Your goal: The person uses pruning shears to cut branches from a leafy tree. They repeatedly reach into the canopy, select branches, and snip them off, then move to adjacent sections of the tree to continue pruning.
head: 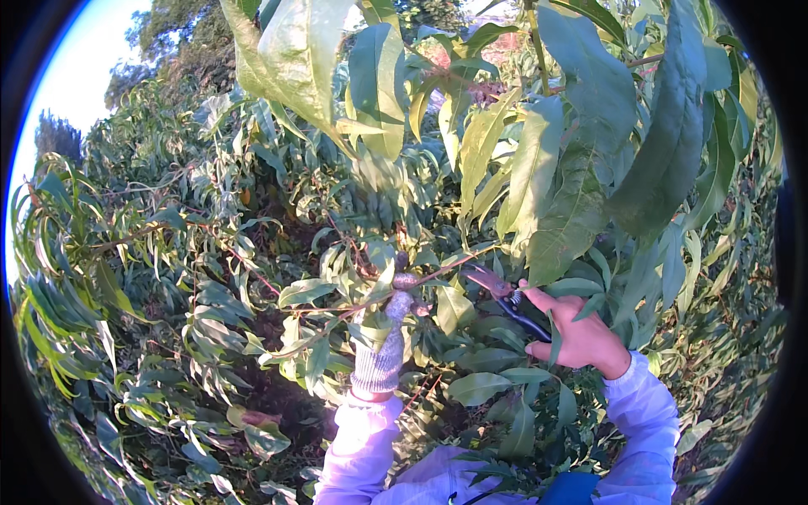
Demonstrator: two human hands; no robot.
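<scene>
My left hand (396, 310), in a grey knitted glove, grips a thin reddish leafy branch (457, 262) at the middle of the view. Leaves cover part of its palm and fingers. The branch slants from lower left to upper right across the glove. To the right, my bare right hand (576, 333) holds a pair of pruning shears (529, 323) with dark handles and a visible coil spring. Their blades (487, 279) point up and left, close below the branch's right part. Whether the blades touch any stem cannot be made out.
Large long leaves (581, 126) hang close to the camera at the upper right. Dense foliage (158, 353) surrounds both arms. Another leafy branch (136, 235) reaches in from the left. Taller trees (183, 47) stand behind. Several leaves overlap my right hand and sleeve.
</scene>
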